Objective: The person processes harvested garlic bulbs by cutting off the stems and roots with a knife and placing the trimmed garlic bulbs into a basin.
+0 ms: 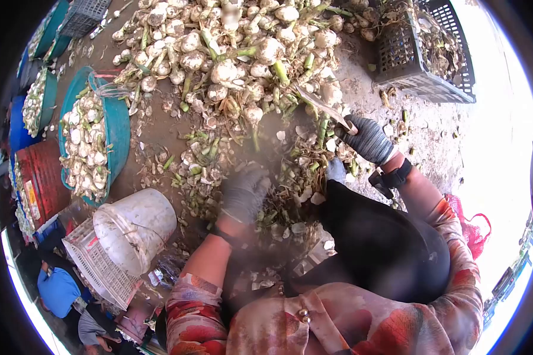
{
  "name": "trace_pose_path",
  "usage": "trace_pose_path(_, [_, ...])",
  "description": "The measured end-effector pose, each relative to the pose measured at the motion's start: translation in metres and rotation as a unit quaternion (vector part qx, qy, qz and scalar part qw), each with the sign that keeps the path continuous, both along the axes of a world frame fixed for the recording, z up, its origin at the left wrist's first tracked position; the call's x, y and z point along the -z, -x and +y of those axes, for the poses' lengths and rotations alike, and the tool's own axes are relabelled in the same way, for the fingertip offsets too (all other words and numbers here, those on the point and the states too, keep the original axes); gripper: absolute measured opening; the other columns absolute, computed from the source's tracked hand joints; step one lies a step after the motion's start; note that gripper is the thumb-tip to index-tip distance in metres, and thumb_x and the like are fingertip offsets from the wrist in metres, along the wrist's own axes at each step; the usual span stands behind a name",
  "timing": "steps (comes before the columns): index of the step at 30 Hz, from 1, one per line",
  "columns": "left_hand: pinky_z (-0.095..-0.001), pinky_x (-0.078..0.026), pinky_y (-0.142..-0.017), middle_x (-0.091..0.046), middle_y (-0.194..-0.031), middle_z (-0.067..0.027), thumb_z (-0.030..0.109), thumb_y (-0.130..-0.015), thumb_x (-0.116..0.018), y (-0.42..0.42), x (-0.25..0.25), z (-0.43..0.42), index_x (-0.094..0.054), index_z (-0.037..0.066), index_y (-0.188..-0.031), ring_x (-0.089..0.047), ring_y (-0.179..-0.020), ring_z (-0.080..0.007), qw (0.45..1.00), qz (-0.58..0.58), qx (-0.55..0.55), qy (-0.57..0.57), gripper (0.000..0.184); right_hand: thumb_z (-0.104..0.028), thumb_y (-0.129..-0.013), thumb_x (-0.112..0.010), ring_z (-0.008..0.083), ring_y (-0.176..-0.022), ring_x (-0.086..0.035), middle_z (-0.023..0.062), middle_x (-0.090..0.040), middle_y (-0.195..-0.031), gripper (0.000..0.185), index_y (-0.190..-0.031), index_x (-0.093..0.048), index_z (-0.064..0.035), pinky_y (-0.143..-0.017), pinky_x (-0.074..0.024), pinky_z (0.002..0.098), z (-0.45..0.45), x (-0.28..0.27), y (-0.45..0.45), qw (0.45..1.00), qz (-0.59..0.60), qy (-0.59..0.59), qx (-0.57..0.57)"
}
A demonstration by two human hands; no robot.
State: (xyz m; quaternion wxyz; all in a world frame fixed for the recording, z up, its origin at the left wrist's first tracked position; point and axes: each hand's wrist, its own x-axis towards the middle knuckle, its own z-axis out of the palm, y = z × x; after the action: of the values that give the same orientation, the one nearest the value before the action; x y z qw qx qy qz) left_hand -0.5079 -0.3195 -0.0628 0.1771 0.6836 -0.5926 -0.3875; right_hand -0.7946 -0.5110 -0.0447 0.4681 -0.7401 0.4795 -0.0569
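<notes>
My right hand (368, 139), in a striped grey glove, is wrapped round the handle end of a knife (323, 106). Its long blade points up and left across the edge of a large heap of garlic bulbs (225, 72) with green stems. My left hand (246, 190), in a pale grey glove, hovers or rests over cut stems and peelings (204, 157) below the heap. A haze blurs its fingers, so I cannot make out their shape or anything in them. Both wrists wear dark bands.
To the left stand a teal basket (117, 133) of trimmed garlic, a white bucket (154, 216) lying on a pale crate (95, 260), and a red tub (41, 177). A black crate (411, 65) of scraps stands upper right. People (59, 290) sit at lower left.
</notes>
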Motion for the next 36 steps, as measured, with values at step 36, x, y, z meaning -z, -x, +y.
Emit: trace_pose_path(36, [-0.0315,-0.05,-0.077,-0.063,-0.096,-0.0081,0.009,-0.077,-0.07,0.017,-0.06,-0.075,-0.056,0.003,-0.109,-0.061,-0.085,-0.0179,0.955,0.217,-0.176,0.1,0.035,-0.02,-0.08,-0.061,0.0351,-0.07,-0.065,0.0155,-0.063,-0.07,0.023,-0.1,-0.059,-0.0088,-0.061,-0.0499,0.0439,0.007,-0.005,-0.067,0.966,0.05,0.175,-0.186])
